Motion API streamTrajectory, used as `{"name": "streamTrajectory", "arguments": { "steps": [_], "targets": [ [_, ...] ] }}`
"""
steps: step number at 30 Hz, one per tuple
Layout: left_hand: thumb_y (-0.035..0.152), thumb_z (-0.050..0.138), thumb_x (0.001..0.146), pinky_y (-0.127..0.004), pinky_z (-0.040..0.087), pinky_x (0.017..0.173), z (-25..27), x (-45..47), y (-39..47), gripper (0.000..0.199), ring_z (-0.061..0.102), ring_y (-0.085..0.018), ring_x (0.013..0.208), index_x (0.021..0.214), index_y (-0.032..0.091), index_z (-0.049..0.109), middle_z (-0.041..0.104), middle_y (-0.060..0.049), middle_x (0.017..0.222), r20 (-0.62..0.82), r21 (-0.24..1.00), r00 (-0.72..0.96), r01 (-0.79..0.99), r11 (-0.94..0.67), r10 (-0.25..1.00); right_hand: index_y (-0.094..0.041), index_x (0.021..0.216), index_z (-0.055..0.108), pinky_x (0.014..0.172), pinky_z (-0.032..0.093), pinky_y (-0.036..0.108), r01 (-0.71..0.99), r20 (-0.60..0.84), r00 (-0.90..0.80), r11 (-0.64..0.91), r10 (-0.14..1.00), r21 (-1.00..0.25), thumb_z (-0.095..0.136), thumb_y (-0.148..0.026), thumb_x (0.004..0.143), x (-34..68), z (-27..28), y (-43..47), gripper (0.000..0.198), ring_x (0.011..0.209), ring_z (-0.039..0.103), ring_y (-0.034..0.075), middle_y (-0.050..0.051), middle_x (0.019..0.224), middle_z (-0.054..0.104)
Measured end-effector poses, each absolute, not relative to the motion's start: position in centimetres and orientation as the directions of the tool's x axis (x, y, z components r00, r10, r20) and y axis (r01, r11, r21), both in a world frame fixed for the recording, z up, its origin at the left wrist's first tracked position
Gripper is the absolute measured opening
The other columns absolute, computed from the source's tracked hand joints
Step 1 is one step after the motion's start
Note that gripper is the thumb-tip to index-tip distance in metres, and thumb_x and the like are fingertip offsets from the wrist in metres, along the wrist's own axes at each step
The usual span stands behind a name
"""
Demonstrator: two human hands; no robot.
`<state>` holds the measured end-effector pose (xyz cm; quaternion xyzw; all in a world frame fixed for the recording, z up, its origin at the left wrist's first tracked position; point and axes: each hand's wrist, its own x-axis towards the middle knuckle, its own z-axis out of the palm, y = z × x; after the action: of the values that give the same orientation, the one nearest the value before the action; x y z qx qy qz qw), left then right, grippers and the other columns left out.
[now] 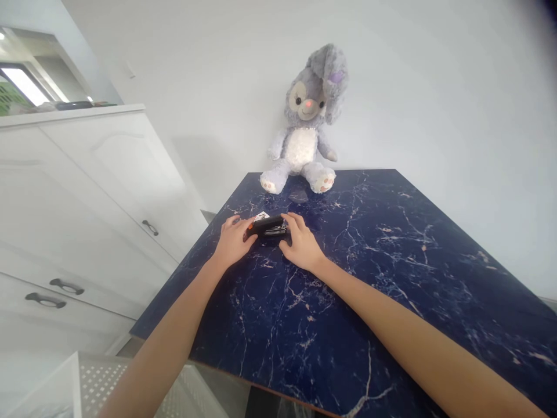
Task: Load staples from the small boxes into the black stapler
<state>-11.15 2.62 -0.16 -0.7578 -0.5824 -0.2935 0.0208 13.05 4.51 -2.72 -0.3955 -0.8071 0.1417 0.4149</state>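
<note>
A black stapler (270, 224) with a bit of orange at its left end lies sideways over the dark blue marbled table (300, 302). My left hand (234, 239) is closed around its left end, thumb in front and fingers behind. My right hand (301, 240) grips the right end between thumb and fingers. Shiny metal parts show along the stapler's front, below its black top. Just behind it, a small white piece with dark marks (261, 216) sticks out, partly hidden by the stapler and my left fingers.
A grey plush rabbit (303, 145) sits at the table's far edge against the white wall (435, 93). White cabinets (87, 191) with dark handles stand on the left. Below the near left edge is a white perforated basket (102, 377).
</note>
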Motion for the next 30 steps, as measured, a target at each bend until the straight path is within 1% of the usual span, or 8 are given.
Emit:
{"name": "streamTrajectory", "arguments": {
  "steps": [3, 6, 9, 13, 16, 21, 26, 30],
  "targets": [
    [0.031, 0.069, 0.083, -0.057, 0.027, 0.109, -0.1, -11.2, 2.7, 0.051, 0.043, -0.04, 0.13, 0.134, 0.026, 0.062, 0.072, -0.013, 0.109, 0.456, 0.32, 0.175, 0.883, -0.344, 0.873, -0.024, 0.153, 0.029, 0.101, 0.049, 0.056, 0.471, 0.558, -0.394, 0.682, 0.731, -0.56, 0.057, -0.023, 0.082, 13.0, -2.7, 4.4, 0.076, 0.117, 0.06, 0.032, 0.017, 0.152, 0.036],
    [0.033, 0.07, 0.083, -0.054, 0.029, 0.108, 0.2, -11.1, 2.5, 0.053, 0.045, -0.039, 0.128, 0.134, 0.028, 0.063, 0.071, -0.012, 0.111, 0.452, 0.328, 0.182, 0.877, -0.352, 0.873, -0.023, 0.156, 0.021, 0.102, 0.048, 0.056, 0.447, 0.562, -0.406, 0.693, 0.721, -0.566, 0.058, -0.028, 0.085, 13.1, -2.7, 4.3, 0.081, 0.124, 0.056, 0.033, 0.017, 0.153, 0.035],
    [0.035, 0.073, 0.081, -0.051, 0.03, 0.108, 0.4, -11.1, 2.3, 0.054, 0.047, -0.038, 0.125, 0.133, 0.029, 0.064, 0.07, -0.011, 0.11, 0.442, 0.341, 0.166, 0.878, -0.337, 0.882, -0.024, 0.159, 0.015, 0.1, 0.049, 0.056, 0.426, 0.543, -0.424, 0.689, 0.725, -0.587, 0.059, -0.031, 0.086, 13.3, -2.7, 4.4, 0.085, 0.125, 0.055, 0.035, 0.018, 0.156, 0.032],
    [0.037, 0.076, 0.079, -0.049, 0.033, 0.107, 0.2, -11.1, 2.1, 0.055, 0.045, -0.035, 0.127, 0.132, 0.031, 0.063, 0.066, -0.009, 0.117, 0.455, 0.312, 0.126, 0.904, -0.291, 0.881, -0.027, 0.16, 0.012, 0.103, 0.047, 0.058, 0.396, 0.503, -0.455, 0.673, 0.735, -0.624, 0.055, -0.033, 0.089, 13.6, -2.6, 4.6, 0.083, 0.128, 0.053, 0.035, 0.016, 0.157, 0.03],
    [0.037, 0.076, 0.08, -0.048, 0.034, 0.107, 0.1, -11.0, 2.1, 0.056, 0.043, -0.033, 0.128, 0.134, 0.032, 0.061, 0.065, -0.008, 0.118, 0.462, 0.281, 0.12, 0.92, -0.273, 0.879, -0.027, 0.16, 0.011, 0.105, 0.044, 0.058, 0.393, 0.489, -0.471, 0.671, 0.734, -0.629, 0.053, -0.033, 0.091, 13.8, -2.3, 4.5, 0.081, 0.132, 0.05, 0.035, 0.015, 0.157, 0.03],
    [0.036, 0.078, 0.079, -0.048, 0.034, 0.107, 0.4, -10.4, 1.8, 0.057, 0.045, -0.032, 0.125, 0.133, 0.03, 0.061, 0.07, -0.006, 0.105, 0.458, 0.288, 0.141, 0.911, -0.296, 0.878, -0.026, 0.159, 0.014, 0.108, 0.042, 0.057, 0.409, 0.482, -0.482, 0.674, 0.732, -0.615, 0.053, -0.034, 0.091, 13.8, -1.9, 4.2, 0.079, 0.135, 0.046, 0.034, 0.014, 0.157, 0.031],
    [0.036, 0.077, 0.08, -0.047, 0.034, 0.106, 0.1, -9.8, 1.5, 0.057, 0.047, -0.031, 0.121, 0.133, 0.028, 0.06, 0.073, -0.004, 0.1, 0.474, 0.306, 0.11, 0.91, -0.281, 0.874, -0.025, 0.157, 0.024, 0.112, 0.039, 0.055, 0.418, 0.499, -0.474, 0.684, 0.726, -0.598, 0.057, -0.034, 0.087, 13.7, -1.9, 4.3, 0.078, 0.137, 0.044, 0.034, 0.014, 0.155, 0.033],
    [0.038, 0.078, 0.079, -0.047, 0.034, 0.105, -0.4, -9.6, 1.4, 0.058, 0.048, -0.032, 0.12, 0.133, 0.027, 0.06, 0.074, -0.004, 0.098, 0.5, 0.314, 0.071, 0.914, -0.257, 0.863, -0.025, 0.155, 0.028, 0.113, 0.039, 0.052, 0.428, 0.489, -0.47, 0.674, 0.735, -0.602, 0.059, -0.035, 0.086, 13.6, -1.9, 4.3, 0.077, 0.137, 0.044, 0.033, 0.013, 0.156, 0.033]
  ]
}}
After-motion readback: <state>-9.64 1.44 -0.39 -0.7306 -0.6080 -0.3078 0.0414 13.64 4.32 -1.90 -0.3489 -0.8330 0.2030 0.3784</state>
